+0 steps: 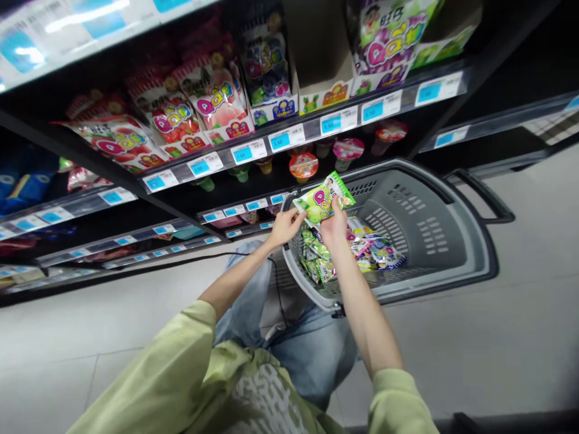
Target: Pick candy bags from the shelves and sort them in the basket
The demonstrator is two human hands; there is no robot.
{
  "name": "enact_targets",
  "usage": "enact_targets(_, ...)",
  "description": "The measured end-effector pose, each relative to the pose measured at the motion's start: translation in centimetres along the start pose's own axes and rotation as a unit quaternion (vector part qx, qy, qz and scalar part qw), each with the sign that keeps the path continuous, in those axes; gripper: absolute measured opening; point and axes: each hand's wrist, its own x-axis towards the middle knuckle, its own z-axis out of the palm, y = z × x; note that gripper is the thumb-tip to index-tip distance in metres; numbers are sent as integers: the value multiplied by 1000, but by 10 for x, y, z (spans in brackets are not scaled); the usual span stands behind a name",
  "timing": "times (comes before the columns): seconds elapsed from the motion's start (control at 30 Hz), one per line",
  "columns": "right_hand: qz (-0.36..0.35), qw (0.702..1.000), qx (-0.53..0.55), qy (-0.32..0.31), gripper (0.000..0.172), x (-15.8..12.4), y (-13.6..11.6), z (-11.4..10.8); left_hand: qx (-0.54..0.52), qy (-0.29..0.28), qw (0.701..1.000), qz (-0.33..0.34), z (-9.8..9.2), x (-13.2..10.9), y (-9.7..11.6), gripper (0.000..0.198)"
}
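Observation:
A green and white bag of gummy candy (320, 202) is held between both hands above the near end of a grey shopping basket (420, 205). My right hand (333, 224) grips its right side, with the thumb lying over the front. At the lower left edge of the bag, my left hand (286, 225) pinches it with fingers closed. Below the hands, several candy bags (382, 250) lie in the bottom of the basket, some green, others white and blue. My right forearm hides part of that pile.
Shelves with price tags (248, 151) run along the far side, holding pink candy bags (221, 96), a purple candy bag (386, 42) and an open display box (323, 72). Jelly cups (303, 166) stand one shelf lower. The basket's black handle (491, 196) sticks out right. A dark cord (217, 255) crosses the floor.

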Motion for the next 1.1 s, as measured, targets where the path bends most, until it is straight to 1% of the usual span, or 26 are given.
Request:
enact_targets(0.17,10,1000,-17,-6,44,4,0,0,4,-2,1000,0,1,1,1,46)
enact_targets(0.3,24,999,-9,-18,42,2,-1,1,11,-5,1000,5,2,0,-1,43)
enact_targets(0.4,42,999,3,-7,41,2,-2,1,14,-6,1000,5,4,0,-3,42)
enact_targets(0.5,44,999,14,0,42,2,-2,2,16,-11,1000,8,4,0,-5,42)
enact_targets(0.67,28,999,2,-17,41,4,-5,3,20,-19,1000,12,3,4,-8,41)
enact_targets(0.9,-4,1000,-4,-6,37,11,-6,2,40,-48,998,17,0,14,-8,41)
enact_targets(1.1,-45,996,-76,-24,36,16,-10,-4,52,-78,995,17,-1,15,-12,39)
